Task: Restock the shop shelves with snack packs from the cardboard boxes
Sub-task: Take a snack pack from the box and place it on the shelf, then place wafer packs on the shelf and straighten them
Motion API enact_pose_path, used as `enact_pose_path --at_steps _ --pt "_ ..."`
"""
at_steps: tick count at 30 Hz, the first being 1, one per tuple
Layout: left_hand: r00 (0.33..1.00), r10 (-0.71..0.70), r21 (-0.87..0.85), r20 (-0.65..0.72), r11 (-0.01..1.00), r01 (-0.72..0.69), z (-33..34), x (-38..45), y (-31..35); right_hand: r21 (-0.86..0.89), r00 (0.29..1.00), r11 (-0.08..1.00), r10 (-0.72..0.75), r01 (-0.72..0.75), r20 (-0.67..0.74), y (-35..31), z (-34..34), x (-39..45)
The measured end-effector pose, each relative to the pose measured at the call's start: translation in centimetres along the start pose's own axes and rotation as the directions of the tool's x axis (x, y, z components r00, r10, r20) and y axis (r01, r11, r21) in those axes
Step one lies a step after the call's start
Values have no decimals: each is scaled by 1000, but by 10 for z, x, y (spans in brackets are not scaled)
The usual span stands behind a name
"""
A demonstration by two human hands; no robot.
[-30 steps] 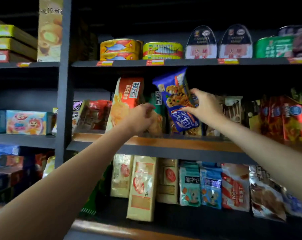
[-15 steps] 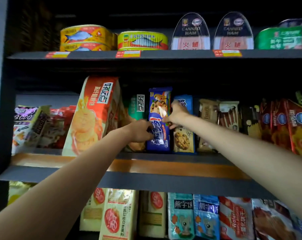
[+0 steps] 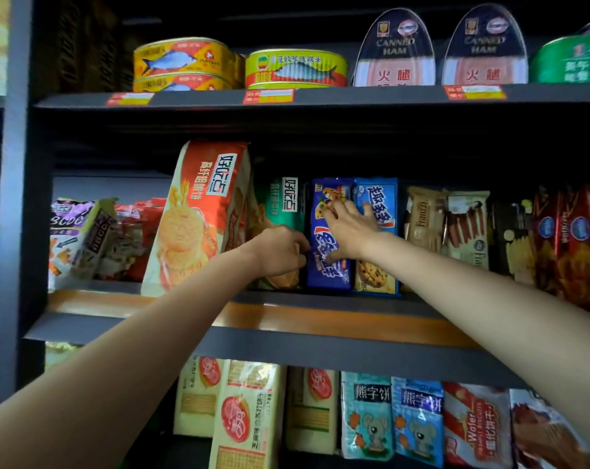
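— What differs from half a second back?

— The dark blue cookie pack [image 3: 327, 238] stands straighter on the middle shelf [image 3: 320, 319], its base at the shelf's front edge, pressed between the green biscuit pack [image 3: 283, 201] and the light blue cookie pack [image 3: 376, 231]. The right hand [image 3: 349, 228] has moved from the pack's top corner onto its face.

— How does that hand lie?

— Its fingers are spread and nearly straight, flat on the upper front of the dark blue pack, the thumb low on the wrapper; it presses rather than grips.

— And the left hand [image 3: 280, 252]?

— Fingers curled, at the pack's left edge near its lower half. Whether they pinch the wrapper or just touch it cannot be told.

— Neighbours?

— A tall orange biscuit pack [image 3: 198, 214] leans at the left; fish tins [image 3: 185, 64] sit on the top shelf [image 3: 320, 98].
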State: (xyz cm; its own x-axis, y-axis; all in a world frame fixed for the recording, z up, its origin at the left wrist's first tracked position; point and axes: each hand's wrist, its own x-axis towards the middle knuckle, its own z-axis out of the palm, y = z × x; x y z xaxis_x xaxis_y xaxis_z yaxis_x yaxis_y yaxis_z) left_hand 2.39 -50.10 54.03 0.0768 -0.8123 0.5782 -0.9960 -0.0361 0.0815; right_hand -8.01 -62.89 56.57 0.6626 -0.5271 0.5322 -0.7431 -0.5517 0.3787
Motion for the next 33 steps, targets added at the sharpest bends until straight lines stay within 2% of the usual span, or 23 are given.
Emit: enact_pose_path --at_steps 3,5,7,9,11,14,16,17,18,20,23,25,27,28,29,31,33 --pt "956 122 -23 -266 991 -133 -17 -36 -5 92 999 996 -2 6 -39 -7 -15 -20" --pt "908 161 -64 -386 978 -201 -28 -69 -13 137 984 990 -14 39 -176 -21 -31 -43" --pt "890 95 -144 -446 974 -177 -38 -107 -26 193 928 976 -24 103 -373 -48 -48 -70" --pt "874 -9 -181 -485 979 -91 -46 -151 -46 291 837 930 -32 226 -546 -89 -65 -95" --pt "869 -106 -186 -483 982 16 -51 -203 -70 403 786 827 -73 391 -613 -144 -78 -116" --pt "849 -306 -191 -431 950 246 -53 -304 -113 520 769 620 -228 588 -597 -245 -84 -147" --pt "784 -512 -201 -351 859 470 -44 -389 -149 569 763 509 -391 645 -515 -322 -70 -172" --pt "711 -637 -221 -300 771 597 -39 -437 -163 606 753 456 -481 652 -449 -362 -60 -187" --pt "603 -756 -248 -255 654 715 -33 -488 -178 643 728 405 -574 650 -375 -404 -49 -206" --pt "362 -916 -248 -171 396 884 -25 -587 -195 698 614 305 -752 648 -242 -481 -26 -245" --pt "72 -992 -199 -100 91 976 -13 -711 -200 772 392 194 -917 605 -78 -583 0 -305" --pt "-85 -993 -176 -84 -70 982 -3 -773 -196 846 307 131 -951 517 -40 -642 5 -345" --pt "-205 -977 -170 -66 -192 967 11 -822 -191 923 263 51 -963 382 -56 -699 6 -386" --pt "-249 -967 -165 -48 -238 957 20 -842 -189 947 223 30 -974 321 -45 -727 9 -408" --pt "-301 -953 -152 -22 -294 944 27 -862 -185 956 153 23 -988 294 -23 -753 14 -432" --pt "-395 -918 -124 23 -395 910 44 -894 -175 921 -47 55 -996 386 79 -794 33 -482" --pt "-464 -884 -97 54 -467 879 59 -921 -166 814 -221 38 -954 580 202 -820 62 -520"
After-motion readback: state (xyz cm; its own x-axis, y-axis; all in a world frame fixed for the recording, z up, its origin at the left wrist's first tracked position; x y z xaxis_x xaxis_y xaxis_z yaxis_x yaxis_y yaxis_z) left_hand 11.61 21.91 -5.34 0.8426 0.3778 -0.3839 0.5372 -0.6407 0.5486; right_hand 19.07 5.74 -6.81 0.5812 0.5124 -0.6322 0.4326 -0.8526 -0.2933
